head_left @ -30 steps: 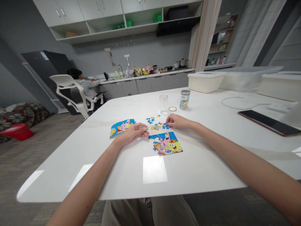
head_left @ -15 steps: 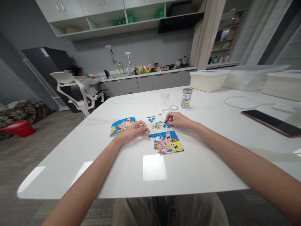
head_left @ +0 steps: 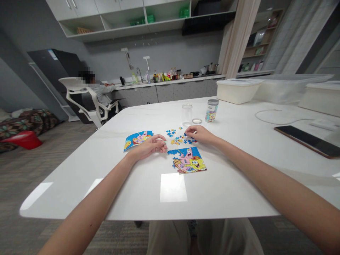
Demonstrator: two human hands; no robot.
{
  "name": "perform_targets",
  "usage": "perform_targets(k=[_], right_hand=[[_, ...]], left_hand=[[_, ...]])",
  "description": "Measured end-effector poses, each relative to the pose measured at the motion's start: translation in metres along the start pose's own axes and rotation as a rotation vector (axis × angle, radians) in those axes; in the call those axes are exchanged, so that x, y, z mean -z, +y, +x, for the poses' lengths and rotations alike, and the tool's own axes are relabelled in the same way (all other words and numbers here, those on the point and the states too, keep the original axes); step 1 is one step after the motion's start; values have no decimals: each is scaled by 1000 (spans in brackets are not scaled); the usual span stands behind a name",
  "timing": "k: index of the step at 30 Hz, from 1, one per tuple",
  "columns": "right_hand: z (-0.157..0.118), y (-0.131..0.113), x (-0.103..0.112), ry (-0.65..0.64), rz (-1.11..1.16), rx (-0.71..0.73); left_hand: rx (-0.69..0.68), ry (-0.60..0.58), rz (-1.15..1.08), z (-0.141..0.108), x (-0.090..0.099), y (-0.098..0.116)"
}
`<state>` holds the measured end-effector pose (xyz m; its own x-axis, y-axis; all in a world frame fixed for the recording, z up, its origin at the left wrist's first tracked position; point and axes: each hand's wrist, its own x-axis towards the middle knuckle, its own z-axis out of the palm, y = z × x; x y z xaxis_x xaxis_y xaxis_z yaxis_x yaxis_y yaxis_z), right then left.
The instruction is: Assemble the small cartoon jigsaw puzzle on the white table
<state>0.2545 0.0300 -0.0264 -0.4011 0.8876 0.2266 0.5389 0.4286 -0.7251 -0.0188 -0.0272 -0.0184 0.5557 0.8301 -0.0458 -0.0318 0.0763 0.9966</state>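
A partly joined jigsaw puzzle (head_left: 190, 160) with a cartoon picture lies flat on the white table, its left edge ragged. Just left of it, my left hand (head_left: 151, 147) has its fingers curled, with a small puzzle piece showing at the fingertips. My right hand (head_left: 200, 134) pinches a blue puzzle piece (head_left: 185, 134) at the right of the loose puzzle pieces (head_left: 176, 141), which lie behind the joined part. Partly behind my left hand rests a curved picture sheet (head_left: 136, 139) with the same cartoon.
Behind the pieces stand a clear jar (head_left: 187, 115), a ring-shaped lid (head_left: 197, 121) and a printed can (head_left: 211, 111). To the right are a phone (head_left: 308, 141), a cable (head_left: 268, 121) and storage boxes (head_left: 237, 91). A person sits on a white chair (head_left: 79, 95) across the room.
My right hand has lifted slightly and moved a little left from the blue pieces. My left hand stays nearly in place. The whole view has shifted slightly.
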Motion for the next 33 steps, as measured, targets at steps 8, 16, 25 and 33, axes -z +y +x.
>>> perform_targets(k=[8,16,25,33], right_hand=[[1,1,-3,20,428,-128],[-1,2,-2,64,515,-160],[2,10,-8,64,618,-140],[-2,9,-7,61,633,-164]], left_hand=[[-20,-7,52,0,1,1],[-32,43,75,2,0,2],[-75,10,140,7,4,-1],[-3,17,25,5,1,1]])
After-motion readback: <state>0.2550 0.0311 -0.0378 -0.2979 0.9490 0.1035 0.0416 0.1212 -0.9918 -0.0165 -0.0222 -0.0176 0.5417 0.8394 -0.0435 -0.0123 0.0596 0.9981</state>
